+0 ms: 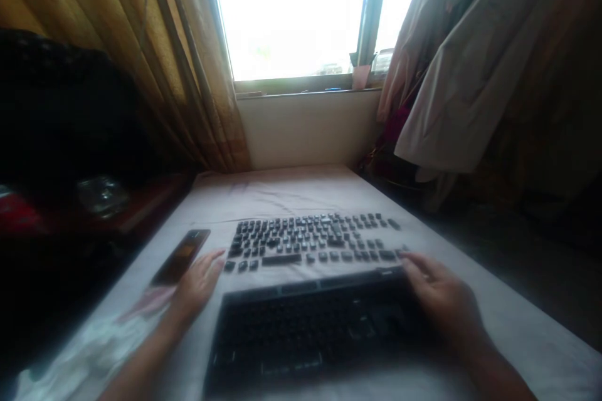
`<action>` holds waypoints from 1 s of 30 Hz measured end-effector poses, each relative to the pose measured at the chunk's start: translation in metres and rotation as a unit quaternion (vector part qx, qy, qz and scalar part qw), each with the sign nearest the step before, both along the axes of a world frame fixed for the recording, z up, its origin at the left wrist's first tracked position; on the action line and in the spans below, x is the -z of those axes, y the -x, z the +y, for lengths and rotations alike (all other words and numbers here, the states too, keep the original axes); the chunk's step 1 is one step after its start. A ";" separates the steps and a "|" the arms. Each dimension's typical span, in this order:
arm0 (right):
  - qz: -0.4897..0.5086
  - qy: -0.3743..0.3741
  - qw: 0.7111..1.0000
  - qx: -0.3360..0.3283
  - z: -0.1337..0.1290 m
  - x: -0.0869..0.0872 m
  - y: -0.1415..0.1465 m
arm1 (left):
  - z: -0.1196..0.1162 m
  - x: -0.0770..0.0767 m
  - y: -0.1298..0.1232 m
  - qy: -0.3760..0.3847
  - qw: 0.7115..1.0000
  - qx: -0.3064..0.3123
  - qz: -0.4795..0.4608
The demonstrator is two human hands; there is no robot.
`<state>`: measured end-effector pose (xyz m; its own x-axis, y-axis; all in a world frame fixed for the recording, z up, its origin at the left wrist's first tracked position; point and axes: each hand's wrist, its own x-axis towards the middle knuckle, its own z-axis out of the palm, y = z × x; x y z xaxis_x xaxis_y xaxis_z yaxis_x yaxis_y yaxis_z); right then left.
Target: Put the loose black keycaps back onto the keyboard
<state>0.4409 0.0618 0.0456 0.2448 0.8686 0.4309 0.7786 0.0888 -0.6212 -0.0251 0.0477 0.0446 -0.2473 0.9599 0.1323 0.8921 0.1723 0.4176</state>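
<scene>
Our left grip (198,277) lay open beside the loose keycaps (281,259) mid-frame; blur hid whether our right grip (442,291) clamped the keyboard base (291,326). Sliding that base upward risked scattering them.

- On the bench (376,191), the keycaps (281,259) lie in rows behind the keyboard base (301,332).
- The phone (181,258) lies left of the keycaps.
- The left hand (200,279) is between phone and keycaps.
- The right hand (439,291) is at the base's far right corner.
- The crumpled cloth (87,354) lies at the near left.
- Behind the bench is the window (291,19), between the curtain (188,50) at left and hanging clothes (456,88) at right.
</scene>
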 end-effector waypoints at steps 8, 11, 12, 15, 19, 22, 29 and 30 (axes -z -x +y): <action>0.025 0.101 0.991 0.084 0.008 0.017 -0.050 | -0.043 0.033 -0.025 -0.021 0.985 0.013 -0.173; 0.037 0.123 0.989 0.072 0.003 0.022 -0.046 | -0.047 0.042 -0.030 -0.035 0.964 -0.005 -0.263; 0.039 0.129 0.989 0.068 0.002 0.023 -0.044 | -0.048 0.043 -0.032 -0.037 0.959 -0.015 -0.280; 0.045 0.142 0.987 0.058 0.002 0.024 -0.040 | -0.052 0.043 -0.039 -0.059 0.947 -0.020 -0.315; 0.046 0.149 0.986 0.054 0.003 0.021 -0.036 | -0.054 0.038 -0.046 -0.106 0.932 -0.002 -0.345; 0.046 0.146 0.987 0.054 0.006 0.019 -0.035 | -0.051 0.036 -0.047 -0.113 0.922 -0.003 -0.371; 0.054 0.136 0.987 0.060 0.016 0.025 -0.038 | -0.038 0.040 -0.036 -0.115 0.912 0.000 -0.394; 0.058 0.137 0.987 0.062 0.017 0.027 -0.039 | -0.037 0.042 -0.034 -0.115 0.909 -0.003 -0.400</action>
<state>0.4799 0.0790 0.0188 0.3897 0.9090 0.1478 0.6952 -0.1851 -0.6946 0.0090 0.0110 0.0026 -0.3571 0.9282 0.1047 0.2860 0.0020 0.9582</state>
